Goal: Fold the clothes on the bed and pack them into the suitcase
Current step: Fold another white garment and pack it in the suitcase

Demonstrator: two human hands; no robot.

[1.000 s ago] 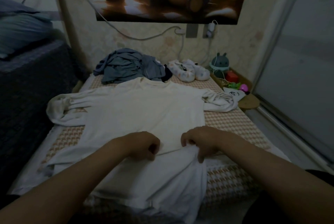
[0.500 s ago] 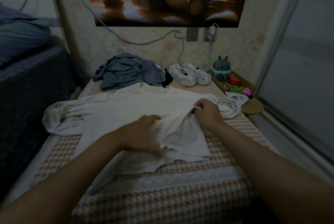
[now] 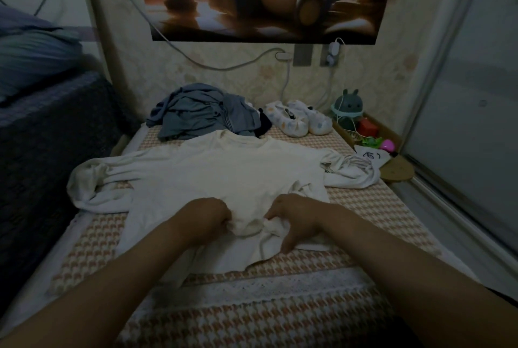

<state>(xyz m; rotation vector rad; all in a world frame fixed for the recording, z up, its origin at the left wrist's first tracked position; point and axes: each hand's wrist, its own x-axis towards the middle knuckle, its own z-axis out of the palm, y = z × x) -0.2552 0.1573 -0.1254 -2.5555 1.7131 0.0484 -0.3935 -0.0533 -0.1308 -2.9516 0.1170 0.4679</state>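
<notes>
White shirt (image 3: pixel 238 176) is laid out on the bed (image 3: pixel 372 207), hem nearest, collar farthest.

- Nearest, 6 o'clock: both forearms enter. The left hand (image 3: pixel 207 215) and right hand (image 3: pixel 297 218) are set close together on the lower body of the shirt. The fingers (image 3: pixel 224 224) of each are curled into the cloth, and a bunched ridge is pinched between them.
- Hem: rumpled, resting on the bed just beyond the lace border.
- Sleeves: one crumpled at 9 o'clock, the other doubled back at 2 o'clock.
- 12 o'clock: grey-blue clothes (image 3: pixel 201 112) are heaped unfolded, touching the collar.
- 1 o'clock: a pair of slippers (image 3: pixel 297 120).
- No suitcase is seen.

Step judged: the shirt is being positioned and flattened; no fold has yet been made. For the next move, the bunch would need to be let go and smoothed toward the hem, then each sleeve straightened and brought across the body. Soft cloth is likely to drag if it is pulled unevenly.

Differences noted: half a second earlier the right hand was up at 2 o'clock by the sleeve root with cloth lifted, and the left lay on the middle. Both have since been drawn back toward 6 o'clock. A second earlier the hem hung over the bed edge; it now lies on the bed.
</notes>
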